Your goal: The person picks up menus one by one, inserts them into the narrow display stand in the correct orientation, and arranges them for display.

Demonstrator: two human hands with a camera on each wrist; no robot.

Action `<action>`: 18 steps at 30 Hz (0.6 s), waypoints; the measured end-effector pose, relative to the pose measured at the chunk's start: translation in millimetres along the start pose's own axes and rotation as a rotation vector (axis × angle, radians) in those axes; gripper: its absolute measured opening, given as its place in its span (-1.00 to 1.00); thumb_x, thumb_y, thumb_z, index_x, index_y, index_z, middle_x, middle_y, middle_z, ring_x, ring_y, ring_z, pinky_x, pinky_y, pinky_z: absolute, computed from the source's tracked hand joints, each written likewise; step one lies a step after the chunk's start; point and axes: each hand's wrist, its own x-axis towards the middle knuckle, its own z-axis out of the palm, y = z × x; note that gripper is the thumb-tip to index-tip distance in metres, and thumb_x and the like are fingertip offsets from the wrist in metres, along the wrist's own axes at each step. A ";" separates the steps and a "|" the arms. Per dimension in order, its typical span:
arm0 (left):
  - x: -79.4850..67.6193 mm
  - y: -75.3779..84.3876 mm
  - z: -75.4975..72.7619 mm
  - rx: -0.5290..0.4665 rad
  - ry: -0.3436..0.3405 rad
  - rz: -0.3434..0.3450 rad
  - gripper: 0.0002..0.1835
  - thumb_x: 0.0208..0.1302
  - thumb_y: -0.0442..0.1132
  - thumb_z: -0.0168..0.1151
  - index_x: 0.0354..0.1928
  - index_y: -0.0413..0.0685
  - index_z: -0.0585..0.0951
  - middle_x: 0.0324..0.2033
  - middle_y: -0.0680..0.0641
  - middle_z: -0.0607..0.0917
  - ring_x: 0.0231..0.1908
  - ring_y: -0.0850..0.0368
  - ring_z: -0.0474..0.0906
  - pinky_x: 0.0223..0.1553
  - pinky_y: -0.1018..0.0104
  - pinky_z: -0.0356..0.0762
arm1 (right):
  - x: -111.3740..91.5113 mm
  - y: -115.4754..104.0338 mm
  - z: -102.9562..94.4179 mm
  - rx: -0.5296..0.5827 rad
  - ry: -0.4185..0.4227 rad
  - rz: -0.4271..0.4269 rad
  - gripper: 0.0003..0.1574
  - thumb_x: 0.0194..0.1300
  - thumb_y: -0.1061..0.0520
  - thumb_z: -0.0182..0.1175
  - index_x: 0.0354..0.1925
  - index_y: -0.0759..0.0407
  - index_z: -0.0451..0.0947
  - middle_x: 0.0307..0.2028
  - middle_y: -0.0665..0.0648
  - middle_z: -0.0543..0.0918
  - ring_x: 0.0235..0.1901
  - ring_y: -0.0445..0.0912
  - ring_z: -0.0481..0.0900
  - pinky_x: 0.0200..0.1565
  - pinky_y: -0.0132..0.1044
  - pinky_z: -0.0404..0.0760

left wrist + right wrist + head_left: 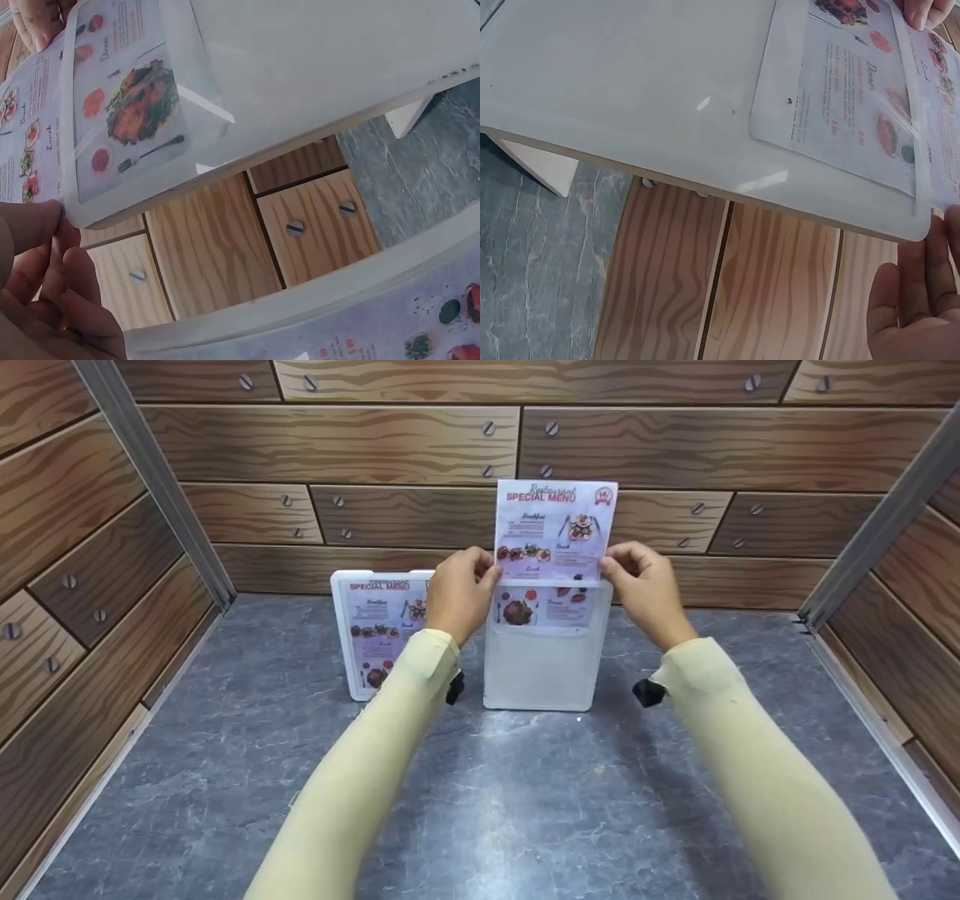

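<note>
A printed menu sheet [555,529] stands partly inside a white upright display frame [538,671]; its lower part shows through the clear front and its upper part sticks out above the top edge. My left hand [463,589] pinches the sheet's left edge between thumb and fingers, right at the frame's top corner. On the opposite side my right hand [646,589] pinches the right edge at about the same height. In the left wrist view the dish picture [142,101] lies behind the clear front. The right wrist view shows the sheet's lower corner [780,120] inside the frame.
A second white frame [345,637] with a like menu in it stands to the left, partly hidden by the left hand and arm. Wood-patterned walls [412,442] enclose the grey marbled table [480,810] at the back and both sides.
</note>
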 end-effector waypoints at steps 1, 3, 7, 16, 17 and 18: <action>0.0 0.1 -0.5 0.001 0.000 0.001 -0.81 0.52 -0.10 0.23 -0.10 -0.05 0.70 -0.24 0.00 0.71 -0.27 0.13 0.59 -0.18 0.22 0.55 | 1.1 3.5 0.3 -0.006 0.000 0.000 -0.83 0.50 0.28 0.18 -0.14 0.43 0.61 -0.27 0.08 0.61 -0.29 -0.24 0.52 -0.19 -0.46 0.53; 0.6 0.9 -1.7 -0.014 0.004 0.004 -0.81 0.53 -0.10 0.22 -0.09 -0.05 0.70 -0.24 0.00 0.70 -0.27 0.14 0.58 -0.18 0.24 0.55 | 0.5 2.4 0.3 0.005 -0.002 0.008 -0.78 0.50 0.26 0.19 -0.09 0.48 0.58 -0.27 0.07 0.61 -0.28 -0.23 0.53 -0.19 -0.44 0.53; 4.4 4.6 -4.3 -0.063 0.039 0.017 -0.81 0.54 -0.09 0.21 -0.09 -0.02 0.69 -0.25 0.02 0.68 -0.26 0.16 0.55 -0.19 0.27 0.53 | 2.8 -0.2 -0.7 0.049 0.003 0.016 -0.74 0.51 0.19 0.22 -0.07 0.44 0.58 -0.36 -0.02 0.57 -0.33 -0.21 0.50 -0.26 -0.42 0.55; 8.2 7.7 -5.5 -0.084 0.053 0.026 -0.78 0.51 -0.08 0.24 0.00 -0.01 0.70 -0.21 0.03 0.67 -0.19 0.16 0.55 -0.11 0.28 0.52 | 4.5 -11.2 -1.0 0.058 -0.015 0.007 -0.69 0.51 0.15 0.23 -0.07 0.46 0.59 -0.41 -0.03 0.55 -0.41 -0.24 0.44 -0.32 -0.43 0.54; 8.3 7.8 -5.3 -0.077 0.051 0.029 -0.79 0.51 -0.08 0.24 -0.01 -0.01 0.70 -0.21 0.02 0.67 -0.18 0.15 0.55 -0.10 0.27 0.51 | 4.5 -12.0 -1.1 0.063 -0.017 0.006 -0.67 0.51 0.15 0.23 -0.06 0.48 0.58 -0.41 -0.02 0.55 -0.41 -0.24 0.45 -0.30 -0.43 0.56; 8.4 7.9 -5.2 -0.070 0.050 0.030 -0.80 0.51 -0.08 0.24 -0.04 -0.01 0.71 -0.22 0.02 0.67 -0.17 0.15 0.55 -0.09 0.26 0.51 | 4.8 -12.5 -1.3 0.065 -0.020 0.005 -0.66 0.51 0.15 0.23 -0.06 0.48 0.58 -0.40 -0.02 0.56 -0.40 -0.24 0.45 -0.29 -0.43 0.57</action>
